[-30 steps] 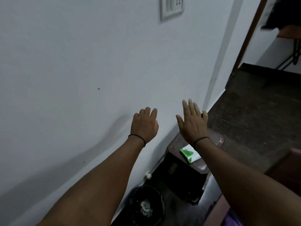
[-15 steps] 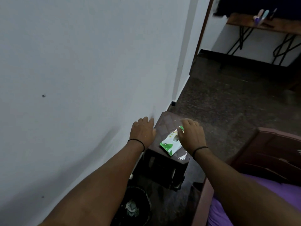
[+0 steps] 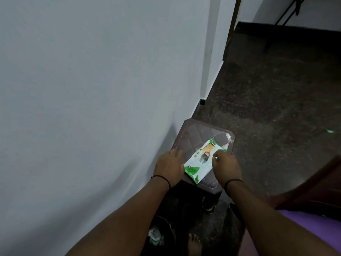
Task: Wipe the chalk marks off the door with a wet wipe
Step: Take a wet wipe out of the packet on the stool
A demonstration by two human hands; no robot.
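Note:
A white and green wet wipe pack (image 3: 200,162) lies on a small brown stool (image 3: 199,131) that stands against the white wall. My left hand (image 3: 168,166) rests flat on the stool, touching the pack's left edge with its fingers straight. At the pack's right side, next to its opening, my right hand (image 3: 227,168) pinches the pack with curled fingers. No chalk marks are in view.
The white wall (image 3: 92,89) fills the left. A brown door frame (image 3: 234,17) rises at the far top. Below the stool stands a dark bin (image 3: 156,235) with crumpled waste, my bare foot (image 3: 193,244) beside it. A purple-sheeted bed (image 3: 304,230) is at the right.
Both hands came down from the wall to the stool. The left hand now lies beside the pack and the right hand's fingers have closed on it. The view tilted downward.

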